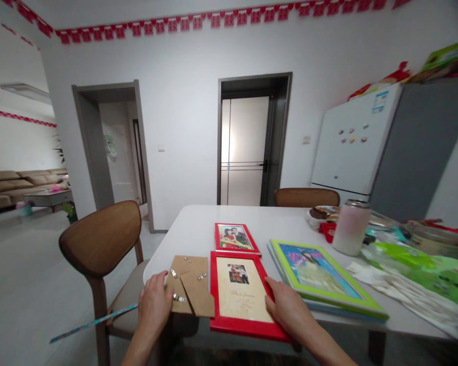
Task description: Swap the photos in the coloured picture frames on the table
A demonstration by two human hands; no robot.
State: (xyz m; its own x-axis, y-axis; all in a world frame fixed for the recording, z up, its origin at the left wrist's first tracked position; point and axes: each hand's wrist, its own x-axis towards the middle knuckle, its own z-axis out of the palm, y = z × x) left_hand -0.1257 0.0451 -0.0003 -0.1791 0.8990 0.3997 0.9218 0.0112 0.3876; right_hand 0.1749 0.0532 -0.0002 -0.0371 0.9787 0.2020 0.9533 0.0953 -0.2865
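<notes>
My left hand [155, 301] is curled at the left edge of a brown frame backing board [195, 277] with small metal clips and an angled stand flap. A thin blue-patterned strip [95, 323] sticks out leftward from beside that hand; whether the fingers also hold it I cannot tell. My right hand [286, 307] grips the right side of a red photo frame [244, 302], which lies face up at the table's near edge, overhanging it. Inside it shows a cream sheet with a small picture. Just behind lies a smaller red photo frame [235, 238] with a couple's picture.
A green-edged photo frame [320, 272] rests on other flat pieces to the right. Beyond it are a pink-white bottle [351, 227], white gloves [397, 290] and green packaging [435, 274] on the white table [191, 218]. Wooden chairs stand left [103, 239] and behind [307, 197].
</notes>
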